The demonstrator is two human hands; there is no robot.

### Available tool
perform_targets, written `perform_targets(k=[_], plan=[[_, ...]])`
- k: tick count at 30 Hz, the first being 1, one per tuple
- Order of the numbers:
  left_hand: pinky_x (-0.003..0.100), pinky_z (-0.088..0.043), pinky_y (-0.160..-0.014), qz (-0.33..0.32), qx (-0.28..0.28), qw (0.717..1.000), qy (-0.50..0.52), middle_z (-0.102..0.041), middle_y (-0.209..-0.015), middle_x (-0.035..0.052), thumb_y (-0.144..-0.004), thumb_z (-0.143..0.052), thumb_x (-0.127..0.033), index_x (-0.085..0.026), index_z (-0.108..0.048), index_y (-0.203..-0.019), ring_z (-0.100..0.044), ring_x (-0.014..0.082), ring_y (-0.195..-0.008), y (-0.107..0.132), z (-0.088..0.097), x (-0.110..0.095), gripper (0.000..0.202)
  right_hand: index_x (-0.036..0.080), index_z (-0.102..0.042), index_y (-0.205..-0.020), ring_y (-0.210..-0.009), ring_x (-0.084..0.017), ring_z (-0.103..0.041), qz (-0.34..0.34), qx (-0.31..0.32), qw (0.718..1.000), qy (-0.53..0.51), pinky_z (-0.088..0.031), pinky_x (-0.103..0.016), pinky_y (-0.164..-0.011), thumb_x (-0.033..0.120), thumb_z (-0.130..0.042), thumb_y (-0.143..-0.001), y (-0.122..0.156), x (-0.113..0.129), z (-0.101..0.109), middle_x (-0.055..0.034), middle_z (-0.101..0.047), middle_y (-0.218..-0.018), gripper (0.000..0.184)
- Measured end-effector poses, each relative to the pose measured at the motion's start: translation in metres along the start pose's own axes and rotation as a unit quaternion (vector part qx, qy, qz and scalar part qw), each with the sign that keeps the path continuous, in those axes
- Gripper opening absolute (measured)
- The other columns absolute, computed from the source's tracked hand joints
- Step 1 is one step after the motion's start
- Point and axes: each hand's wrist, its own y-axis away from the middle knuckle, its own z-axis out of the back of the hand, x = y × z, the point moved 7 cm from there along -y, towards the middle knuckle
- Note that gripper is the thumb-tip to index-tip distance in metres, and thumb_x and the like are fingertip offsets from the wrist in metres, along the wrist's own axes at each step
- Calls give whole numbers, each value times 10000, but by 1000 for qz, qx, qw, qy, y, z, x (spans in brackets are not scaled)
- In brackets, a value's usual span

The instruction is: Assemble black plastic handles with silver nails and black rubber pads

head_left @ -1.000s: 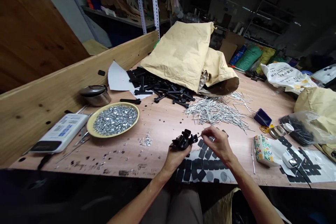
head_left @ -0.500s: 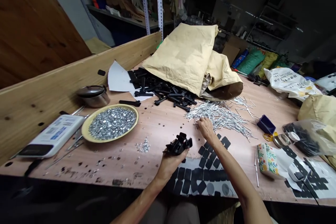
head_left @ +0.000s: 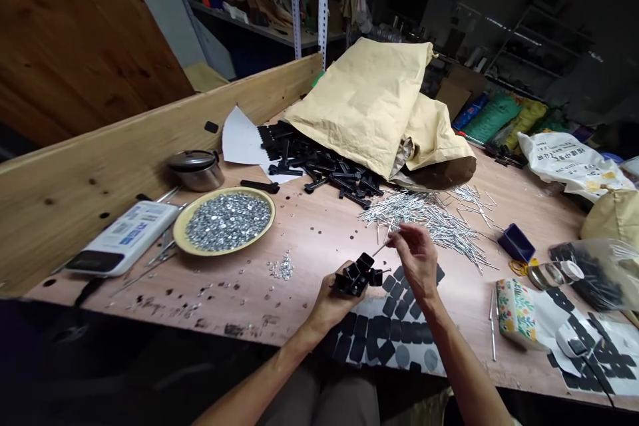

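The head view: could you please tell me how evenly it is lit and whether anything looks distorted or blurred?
In the head view, light pools mid-table, glinting off the metal pins and dish of washers; the back shelves go dark; the corners look stretched by the wide lens; the left hand and right hand look sharp.

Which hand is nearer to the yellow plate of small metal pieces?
Left. The left hand, holding black clips, is just right of the plate; the right hand, pinching a metal pin, is farther right.
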Motion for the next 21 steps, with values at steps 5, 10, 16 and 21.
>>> perform_targets(k=[5, 10, 16, 21], plan=[[242, -473, -591, -157, 74, 985, 22, -588, -592, -32, -584, -627, -182, -168, -576, -666, -557, 142, -598, 10, -9, -10, 98, 219, -533, -922, -659, -137, -669, 6, -72, 997, -34, -564, -300, -645, 309, -629, -802, 24, 9, 9, 8, -657, -776, 178], [224, -397, -506, -163, 80, 983, -2, -510, -528, -54, -567, -598, -169, -184, -512, -613, -461, 108, -508, 18, -10, -18, 98, 209, -585, -854, -704, -154, -671, 35, -39, 997, 60, -549, -291, -665, 303, -642, -785, 28, 14, 13, -10, -671, -751, 130], [217, -364, -480, -128, 86, 988, -9, -488, -491, -65, -538, -591, -150, -194, -497, -585, -439, 104, -481, 17, -14, -3, 114, 221, -612, -818, -725, -170, -655, 100, 53, 982, 148, -516, -309, -680, 306, -572, -834, 30, 24, 6, -30, -690, -751, 94], [235, -414, -520, -129, 79, 989, -2, -579, -555, -39, -574, -590, -183, -185, -576, -683, -528, 138, -533, 9, -14, 8, 110, 235, -613, -811, -714, -170, -634, 134, 41, 976, 168, -493, -315, -675, 270, -568, -837, 28, 22, -1, -25, -683, -739, 63]])
